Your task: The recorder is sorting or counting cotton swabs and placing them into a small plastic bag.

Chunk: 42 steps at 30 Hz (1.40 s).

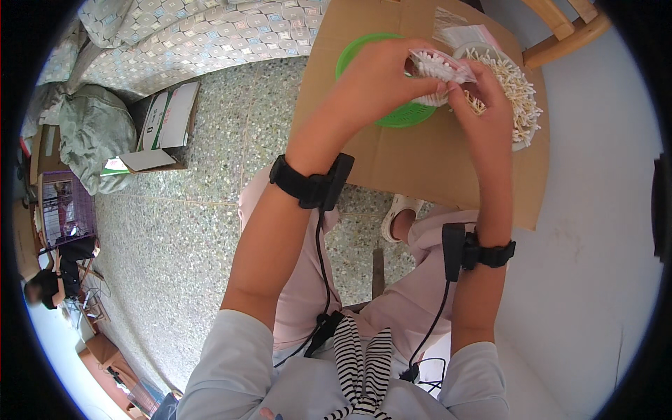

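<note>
A small clear plastic bag of white-tipped cotton swabs [439, 68] is held up between my two hands, above the cardboard. My left hand [387, 75] grips its left side, thumb toward me. On the other side, the fingers of my right hand [488, 105] pinch the bag's right edge. Partly behind my left hand lies a green plastic basket [409, 117], its contents mostly hidden. Just beyond and right of my right hand, a heap of loose cotton swabs [523, 101] fills a pale round bowl [519, 146].
Cardboard [448, 168] covers the work surface. Clear plastic bags [467, 33] lie at its far side. A wooden chair [568, 35] stands at the far right, beside a white wall [595, 175]. Leftward are a patterned bed cover [210, 38], an opened box [166, 122] and a distant person [47, 285].
</note>
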Tool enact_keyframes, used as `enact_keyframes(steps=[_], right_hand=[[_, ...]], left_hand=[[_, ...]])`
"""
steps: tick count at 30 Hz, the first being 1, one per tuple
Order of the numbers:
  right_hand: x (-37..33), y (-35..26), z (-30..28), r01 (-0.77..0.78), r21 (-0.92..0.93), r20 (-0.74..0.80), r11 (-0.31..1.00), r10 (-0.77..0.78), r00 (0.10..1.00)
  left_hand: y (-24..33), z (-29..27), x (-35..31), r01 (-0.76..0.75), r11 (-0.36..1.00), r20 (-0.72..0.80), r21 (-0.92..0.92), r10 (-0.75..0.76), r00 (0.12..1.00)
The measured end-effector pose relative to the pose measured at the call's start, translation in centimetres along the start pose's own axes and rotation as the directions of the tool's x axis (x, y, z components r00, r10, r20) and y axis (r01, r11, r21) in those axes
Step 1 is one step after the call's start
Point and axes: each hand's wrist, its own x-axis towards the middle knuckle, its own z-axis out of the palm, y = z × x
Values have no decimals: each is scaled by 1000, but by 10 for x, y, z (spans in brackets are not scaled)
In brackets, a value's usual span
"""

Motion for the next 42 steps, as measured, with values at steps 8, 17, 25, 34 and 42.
enact_keyframes(steps=[8, 17, 25, 34, 42], right_hand=[[-1, 10, 0, 121, -75, 31, 990, -119, 992], [-4, 9, 0, 100, -293, 160, 951, -54, 986], [-7, 2, -3, -76, -377, 82, 923, 115, 990], [-5, 16, -15, -60, -391, 93, 919, 104, 990], [-3, 53, -59, -50, -457, -49, 888, 31, 998]], left_hand=[[0, 0, -1, 33, 995, -48, 90, -29, 998], [-21, 3, -8, 45, 916, 39, 398, -66, 997], [-37, 26, 3, -69, 968, -186, 241, 115, 976], [-12, 24, 1, 178, 955, -142, 239, -147, 979], [-13, 21, -3, 136, 902, -175, 410, -68, 982]])
